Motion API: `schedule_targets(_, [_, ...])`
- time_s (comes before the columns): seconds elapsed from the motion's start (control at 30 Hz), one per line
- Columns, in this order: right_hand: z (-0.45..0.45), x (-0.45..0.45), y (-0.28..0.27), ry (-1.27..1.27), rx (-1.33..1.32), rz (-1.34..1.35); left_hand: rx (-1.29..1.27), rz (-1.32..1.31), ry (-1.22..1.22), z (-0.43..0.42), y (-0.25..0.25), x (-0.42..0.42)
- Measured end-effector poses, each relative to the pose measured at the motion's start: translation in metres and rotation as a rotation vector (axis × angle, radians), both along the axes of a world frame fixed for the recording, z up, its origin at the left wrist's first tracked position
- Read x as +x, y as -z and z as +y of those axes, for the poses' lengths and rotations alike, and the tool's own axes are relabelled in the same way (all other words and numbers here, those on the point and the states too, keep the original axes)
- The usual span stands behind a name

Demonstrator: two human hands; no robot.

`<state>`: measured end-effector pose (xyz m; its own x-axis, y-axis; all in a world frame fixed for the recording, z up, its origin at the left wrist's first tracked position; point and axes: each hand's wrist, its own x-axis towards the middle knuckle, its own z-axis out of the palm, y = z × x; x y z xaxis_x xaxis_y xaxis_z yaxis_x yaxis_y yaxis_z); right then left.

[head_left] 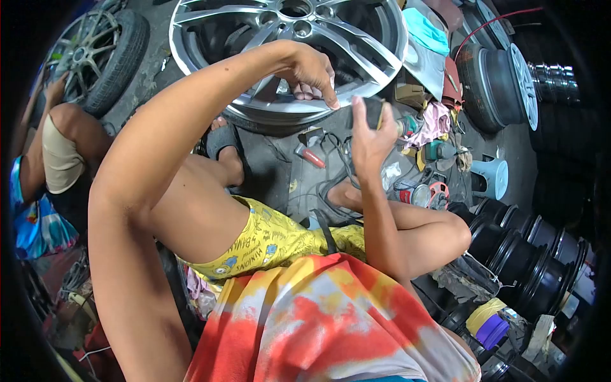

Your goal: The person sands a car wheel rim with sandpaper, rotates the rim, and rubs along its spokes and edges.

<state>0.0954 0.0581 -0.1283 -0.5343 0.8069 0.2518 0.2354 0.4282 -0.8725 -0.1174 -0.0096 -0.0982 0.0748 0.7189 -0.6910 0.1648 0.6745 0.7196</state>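
A silver multi-spoke alloy wheel (340, 44) lies face up in front of me, on top of a dark tyre or rim. My left hand (310, 75) is bent down over its near lip, fingers curled and the index fingertip at the edge. Whatever the left fingers hold, if anything, is hidden. Just right of the lip, my right hand (372, 137) grips a small dark flat piece (372, 109) with a tan edge between thumb and fingers. The two hands are close together but apart.
Beneath my hands lie a red-handled tool (310, 156) and a cable. A can (412, 192), green power tool (439, 151) and blue stool (490, 178) are at right, near stacked black rims (522, 254). Another person's knee (79, 134) is beside a tyred wheel (89, 57).
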Motion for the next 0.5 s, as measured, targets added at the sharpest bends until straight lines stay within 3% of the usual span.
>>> schedule_targets(0.1, [0.012,0.002,-0.009,-0.058,0.009,-0.067,-0.005,0.019,0.007,0.001,0.001,0.001])
schedule_targets(0.17, [0.03,-0.005,-0.004,-0.026,-0.131,-0.004,-0.002,0.003,0.007,0.001,0.0,0.005])
schedule_targets(0.23, [0.016,-0.006,-0.012,0.013,-0.229,-0.013,-0.008,0.007,-0.007,0.0,-0.003,0.002])
schedule_targets(0.27, [0.01,-0.002,0.011,0.014,-0.11,-0.013,-0.013,0.002,-0.013,0.0,-0.001,0.0])
schedule_targets(0.37, [-0.006,0.004,0.006,-0.065,-0.273,0.051,-0.019,-0.008,0.034,0.0,-0.002,-0.001])
schedule_targets(0.43, [0.012,-0.004,-0.002,0.025,-0.376,0.073,0.0,-0.001,0.022,-0.002,-0.005,0.001])
schedule_targets(0.5, [0.017,-0.004,0.006,0.136,-0.316,0.101,0.003,0.017,0.042,-0.004,-0.007,0.0])
